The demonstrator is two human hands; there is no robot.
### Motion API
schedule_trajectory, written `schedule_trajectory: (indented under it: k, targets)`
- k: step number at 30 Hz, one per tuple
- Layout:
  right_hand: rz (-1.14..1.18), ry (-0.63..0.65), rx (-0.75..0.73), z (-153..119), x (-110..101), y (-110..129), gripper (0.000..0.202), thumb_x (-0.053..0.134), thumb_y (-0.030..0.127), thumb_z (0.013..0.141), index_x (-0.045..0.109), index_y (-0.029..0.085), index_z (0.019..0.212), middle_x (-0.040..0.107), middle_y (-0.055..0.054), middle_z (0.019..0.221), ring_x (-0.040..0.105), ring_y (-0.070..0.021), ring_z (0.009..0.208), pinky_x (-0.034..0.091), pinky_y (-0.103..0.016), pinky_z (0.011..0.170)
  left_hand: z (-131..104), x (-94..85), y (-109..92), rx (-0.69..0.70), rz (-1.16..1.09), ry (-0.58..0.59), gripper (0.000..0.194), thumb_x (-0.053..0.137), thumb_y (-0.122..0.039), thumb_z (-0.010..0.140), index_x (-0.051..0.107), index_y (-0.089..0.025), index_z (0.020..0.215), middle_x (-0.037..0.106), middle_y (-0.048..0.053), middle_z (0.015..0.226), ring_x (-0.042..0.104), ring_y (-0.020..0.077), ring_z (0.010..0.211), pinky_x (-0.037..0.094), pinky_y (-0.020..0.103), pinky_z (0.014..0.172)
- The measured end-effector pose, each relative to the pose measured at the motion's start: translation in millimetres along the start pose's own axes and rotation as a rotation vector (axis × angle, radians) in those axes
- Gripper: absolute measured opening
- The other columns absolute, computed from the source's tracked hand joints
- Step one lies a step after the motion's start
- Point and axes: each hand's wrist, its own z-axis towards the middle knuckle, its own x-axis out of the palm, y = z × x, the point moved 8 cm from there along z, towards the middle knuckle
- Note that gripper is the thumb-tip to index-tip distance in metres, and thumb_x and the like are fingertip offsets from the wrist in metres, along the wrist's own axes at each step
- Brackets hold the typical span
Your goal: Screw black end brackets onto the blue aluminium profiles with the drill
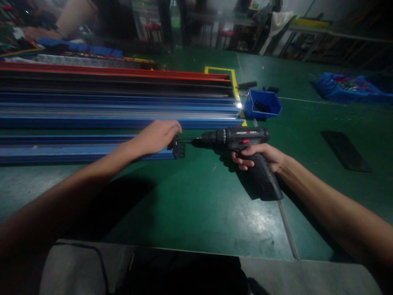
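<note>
My right hand [264,156] grips the handle of a black cordless drill [250,134], which points left above the green table. A long thin bit [190,140] runs from its chuck to a black end cap [179,150]. That cap sits on the right end of a long blue metal profile [76,151]. My left hand [158,137] rests over this end, its fingers curled down around the profile beside the cap. The fingertips' exact hold is partly hidden.
Several more blue, black and red profiles [123,110] lie side by side behind. A blue bin [263,104] with black parts stands at their right end. A flat black piece [346,150] lies at right. Another person's arm [75,20] reaches in at upper left.
</note>
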Motion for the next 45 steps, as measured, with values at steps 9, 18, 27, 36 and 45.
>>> schedule_trajectory:
  k: [9, 18, 27, 36, 45]
  targets:
    - [-0.001, -0.054, 0.022, -2.0, -1.2, -1.1, 0.032, 0.073, 0.014, 0.080, 0.073, 0.003, 0.110, 0.076, -0.020, 0.109, 0.059, -0.0088, 0.061, 0.063, -0.025, 0.073, -0.1, 0.0, 0.1, 0.003, 0.002, 0.001, 0.046, 0.034, -0.038, 0.104, 0.074, -0.016, 0.110, 0.076, 0.010, 0.104, 0.070, 0.0246, 0.095, 0.052, 0.037, 0.092]
    - [-0.007, 0.003, -0.001, 0.2, -2.5, 0.4, 0.021, 0.072, 0.012, 0.082, 0.073, 0.003, 0.101, 0.076, -0.013, 0.094, 0.057, -0.0070, 0.059, 0.060, -0.024, 0.070, 0.6, 1.0, 0.5, 0.012, 0.005, 0.007, 0.047, 0.033, -0.038, 0.104, 0.073, -0.015, 0.110, 0.076, 0.011, 0.105, 0.070, 0.0261, 0.096, 0.052, 0.039, 0.092]
    - [-0.048, -0.021, -0.011, -0.2, -1.5, 2.0, 0.016, 0.072, 0.013, 0.083, 0.073, 0.005, 0.096, 0.073, -0.010, 0.087, 0.055, -0.0073, 0.057, 0.059, -0.024, 0.067, 0.5, -0.2, -0.3, -0.010, 0.020, 0.007, 0.048, 0.033, -0.039, 0.103, 0.074, -0.016, 0.111, 0.076, 0.011, 0.107, 0.070, 0.0267, 0.098, 0.052, 0.039, 0.095]
    - [-0.043, -0.028, -0.008, -0.4, -0.7, 2.1, 0.017, 0.072, 0.013, 0.082, 0.074, 0.003, 0.096, 0.072, -0.009, 0.084, 0.054, -0.0064, 0.056, 0.060, -0.024, 0.067, 0.4, 0.1, -0.6, -0.002, 0.007, 0.009, 0.049, 0.032, -0.040, 0.103, 0.073, -0.014, 0.111, 0.076, 0.012, 0.106, 0.070, 0.0271, 0.097, 0.051, 0.040, 0.094]
    - [-0.031, -0.015, -0.003, 1.2, -1.5, 1.0, 0.020, 0.073, 0.015, 0.083, 0.075, 0.002, 0.099, 0.073, -0.010, 0.088, 0.057, -0.0066, 0.058, 0.061, -0.024, 0.069, 1.0, 0.2, -0.6, 0.008, 0.011, 0.008, 0.048, 0.032, -0.038, 0.104, 0.073, -0.014, 0.111, 0.076, 0.011, 0.105, 0.070, 0.0262, 0.095, 0.052, 0.040, 0.093]
